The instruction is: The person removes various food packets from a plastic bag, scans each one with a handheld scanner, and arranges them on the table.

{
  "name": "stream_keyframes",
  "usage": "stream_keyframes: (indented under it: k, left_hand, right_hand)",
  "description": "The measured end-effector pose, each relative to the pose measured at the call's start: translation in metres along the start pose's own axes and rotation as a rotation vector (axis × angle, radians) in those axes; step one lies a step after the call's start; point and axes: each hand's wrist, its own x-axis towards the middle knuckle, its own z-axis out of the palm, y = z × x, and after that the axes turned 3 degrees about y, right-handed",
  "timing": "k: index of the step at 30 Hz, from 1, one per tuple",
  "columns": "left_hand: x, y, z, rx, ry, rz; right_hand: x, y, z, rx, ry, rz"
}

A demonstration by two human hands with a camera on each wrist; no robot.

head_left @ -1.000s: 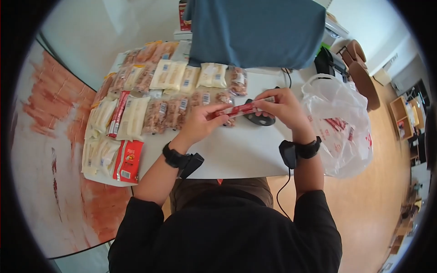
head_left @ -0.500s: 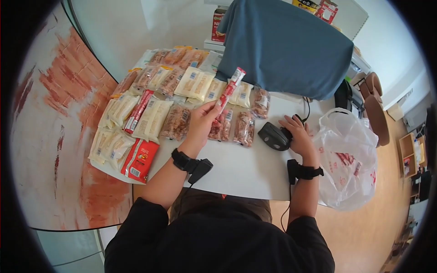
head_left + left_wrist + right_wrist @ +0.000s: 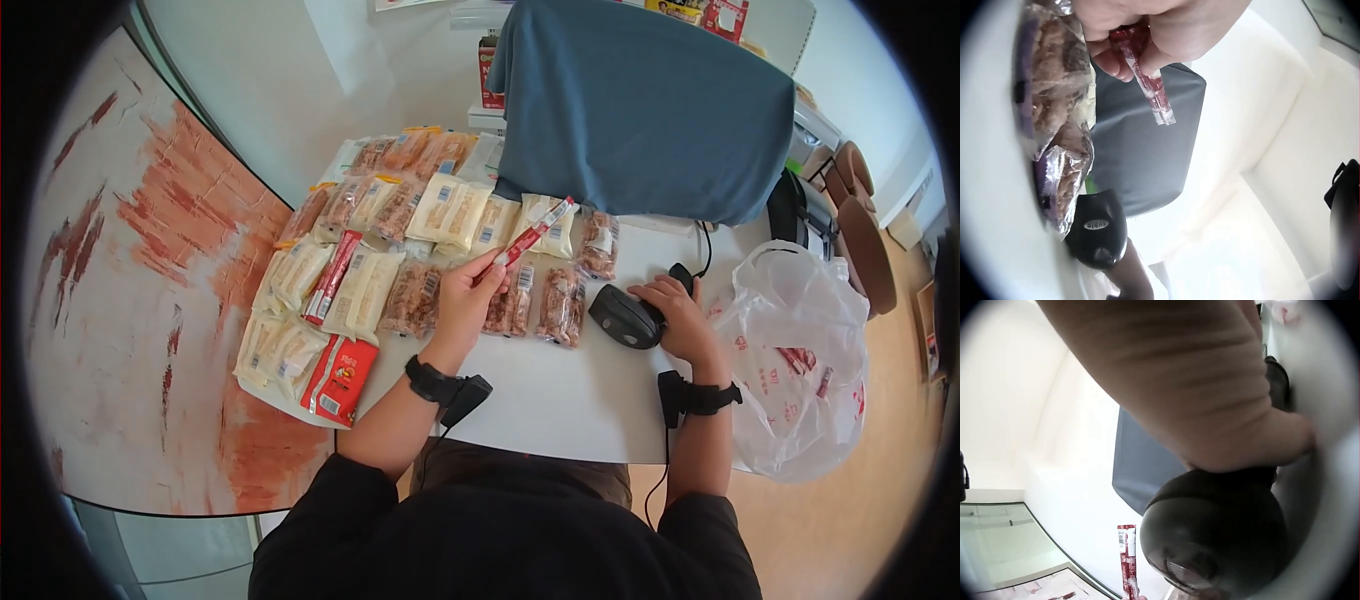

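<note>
My left hand (image 3: pixel 468 300) pinches a slim red-and-white snack stick packet (image 3: pixel 540 231) between thumb and fingers, its free end slanting up to the right above the packs on the table. In the right wrist view, a barcode shows near the far end of the snack stick packet (image 3: pixel 1127 540). My right hand (image 3: pixel 682 316) grips a black barcode scanner (image 3: pixel 624 317), fingers over its neck. The scanner's rounded head points left towards the packs, and the left wrist view shows the scanner (image 3: pixel 1099 231) low beside them.
Rows of cream and brown snack packs (image 3: pixel 450 210) cover the table's left half, with a red packet (image 3: pixel 341 380) at the front. A blue-grey cloth (image 3: pixel 640 110) drapes something behind. Right stands a white plastic bag (image 3: pixel 795 430) with red sticks inside. The scanner's cable (image 3: pixel 706 250) runs backward.
Both hands held the snack stick packet at first. The right hand let go and took hold of the barcode scanner. The left hand raised the packet upright, then tilted it to the right.
</note>
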Motion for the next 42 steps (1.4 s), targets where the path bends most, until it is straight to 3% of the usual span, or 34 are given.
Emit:
stream_keyframes:
  k: [4,8,11,31,37,42]
  left_hand:
    - [-0.002,0.002,0.002,-0.001,0.011,0.005]
    - [-0.005,0.003,0.005,0.042,-0.009,0.044]
    - [-0.008,0.002,0.007,0.096,-0.011,0.05]
    - [-0.015,0.003,0.014,0.106,-0.053,0.055]
    - [-0.014,0.001,0.011,0.112,-0.063,-0.03]
    - [-0.014,-0.001,0.01,0.118,-0.086,0.022]
  right_hand:
    - [0.007,0.001,0.003,0.012,0.099,-0.067]
    - [0.016,-0.002,0.006,0.132,0.433,-0.147]
    - [0.015,-0.011,0.002,0.105,0.538,-0.184]
    - [0.016,-0.015,0.008,0.024,0.596,-0.179]
    - [0.016,-0.012,0.01,0.025,0.612,-0.176]
    - [0.016,-0.015,0.007,0.036,0.612,-0.188]
